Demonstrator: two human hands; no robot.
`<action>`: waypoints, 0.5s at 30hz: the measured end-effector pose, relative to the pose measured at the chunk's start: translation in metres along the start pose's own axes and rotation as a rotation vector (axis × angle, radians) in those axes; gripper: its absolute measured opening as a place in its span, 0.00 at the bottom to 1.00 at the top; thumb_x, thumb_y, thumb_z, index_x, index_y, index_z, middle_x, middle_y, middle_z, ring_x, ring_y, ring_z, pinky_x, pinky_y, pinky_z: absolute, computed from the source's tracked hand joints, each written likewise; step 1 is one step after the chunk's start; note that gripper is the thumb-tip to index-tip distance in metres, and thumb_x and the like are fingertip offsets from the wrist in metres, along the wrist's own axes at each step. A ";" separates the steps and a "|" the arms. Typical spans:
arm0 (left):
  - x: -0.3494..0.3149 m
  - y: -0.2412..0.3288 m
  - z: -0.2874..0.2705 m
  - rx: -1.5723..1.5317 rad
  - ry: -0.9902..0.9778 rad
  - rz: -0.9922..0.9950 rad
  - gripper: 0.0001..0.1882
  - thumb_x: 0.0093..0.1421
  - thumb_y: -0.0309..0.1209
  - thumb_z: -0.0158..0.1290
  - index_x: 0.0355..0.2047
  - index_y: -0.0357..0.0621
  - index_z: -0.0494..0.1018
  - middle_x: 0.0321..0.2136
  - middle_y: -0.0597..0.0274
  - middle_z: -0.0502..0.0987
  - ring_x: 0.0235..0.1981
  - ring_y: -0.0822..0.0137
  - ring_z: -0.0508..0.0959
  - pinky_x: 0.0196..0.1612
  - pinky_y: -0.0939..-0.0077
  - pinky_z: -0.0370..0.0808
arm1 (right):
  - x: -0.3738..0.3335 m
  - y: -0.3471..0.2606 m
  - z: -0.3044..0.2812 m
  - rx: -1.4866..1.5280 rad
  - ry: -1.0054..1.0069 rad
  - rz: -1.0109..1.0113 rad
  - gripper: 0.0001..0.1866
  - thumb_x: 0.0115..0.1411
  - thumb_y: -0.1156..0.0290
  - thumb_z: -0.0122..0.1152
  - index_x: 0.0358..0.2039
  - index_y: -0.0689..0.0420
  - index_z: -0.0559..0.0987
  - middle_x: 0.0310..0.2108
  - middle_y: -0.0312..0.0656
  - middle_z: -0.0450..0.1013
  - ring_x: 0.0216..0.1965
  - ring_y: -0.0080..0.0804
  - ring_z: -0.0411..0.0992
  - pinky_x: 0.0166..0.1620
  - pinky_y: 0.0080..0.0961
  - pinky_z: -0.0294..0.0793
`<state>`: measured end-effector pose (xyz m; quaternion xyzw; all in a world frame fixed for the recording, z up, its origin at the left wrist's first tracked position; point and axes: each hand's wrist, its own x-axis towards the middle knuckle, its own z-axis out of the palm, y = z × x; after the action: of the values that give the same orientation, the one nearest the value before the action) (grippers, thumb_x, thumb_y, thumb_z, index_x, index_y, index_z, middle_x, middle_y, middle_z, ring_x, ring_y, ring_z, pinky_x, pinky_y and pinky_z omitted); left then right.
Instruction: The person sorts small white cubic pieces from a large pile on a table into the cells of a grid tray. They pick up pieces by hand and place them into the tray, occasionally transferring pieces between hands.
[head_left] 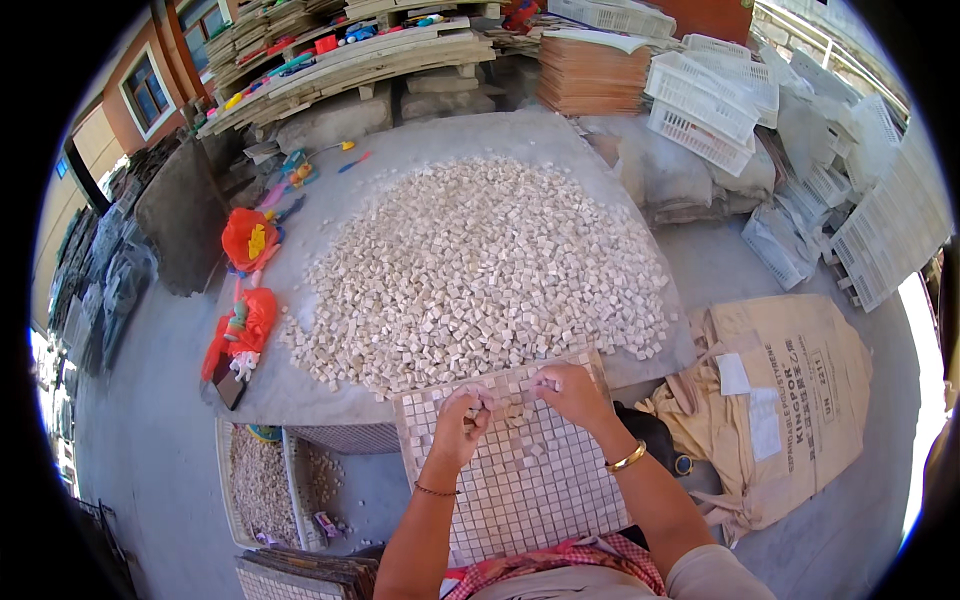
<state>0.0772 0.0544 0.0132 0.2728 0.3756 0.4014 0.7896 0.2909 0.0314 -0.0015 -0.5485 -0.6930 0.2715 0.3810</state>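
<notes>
A gridded tray (535, 500) leans from my lap up to the table's near edge, its cells mostly filled with small pale stone tiles. Over its upper left part is my left hand (462, 425), fingers curled and closed; what they hold is too small to make out. My right hand (574, 394) is pinched at the tray's upper right, its fingertips low over the cells, and any piece between them is hidden. Several loose tiles (540, 440) lie askew between the hands. Just beyond the tray spreads a big heap of the same stone tiles (490, 260).
On the table's left lie red plastic bags (252, 320) and a dark phone-like object (230, 388). A white crate (240, 490) of stone chips stands below left. A large tan sack (790, 400) rests at right. White plastic baskets (705, 110) and stacked brown sheets (592, 75) stand behind.
</notes>
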 end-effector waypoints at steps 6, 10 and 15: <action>0.010 -0.018 -0.008 1.281 0.003 0.640 0.09 0.54 0.29 0.53 0.36 0.44 0.75 0.23 0.57 0.74 0.23 0.60 0.74 0.24 0.70 0.70 | 0.009 -0.016 0.013 -0.435 -0.277 -0.118 0.08 0.51 0.70 0.55 0.33 0.48 0.78 0.26 0.39 0.69 0.30 0.40 0.71 0.32 0.33 0.72; 0.006 -0.022 -0.003 1.559 0.011 0.614 0.10 0.53 0.29 0.53 0.37 0.46 0.75 0.26 0.55 0.75 0.28 0.54 0.76 0.30 0.64 0.73 | 0.012 -0.011 0.014 -0.494 -0.283 -0.290 0.08 0.53 0.70 0.50 0.33 0.49 0.77 0.25 0.39 0.67 0.30 0.38 0.71 0.30 0.32 0.72; 0.011 -0.026 -0.008 1.488 0.020 0.694 0.07 0.52 0.29 0.53 0.32 0.44 0.74 0.27 0.56 0.75 0.27 0.55 0.76 0.29 0.64 0.73 | 0.017 -0.010 0.014 -0.466 -0.282 -0.316 0.05 0.51 0.70 0.50 0.30 0.52 0.73 0.26 0.40 0.68 0.30 0.37 0.72 0.30 0.32 0.72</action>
<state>0.0860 0.0511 -0.0151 0.8221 0.4447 0.2712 0.2298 0.2722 0.0462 0.0029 -0.4635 -0.8592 0.1163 0.1828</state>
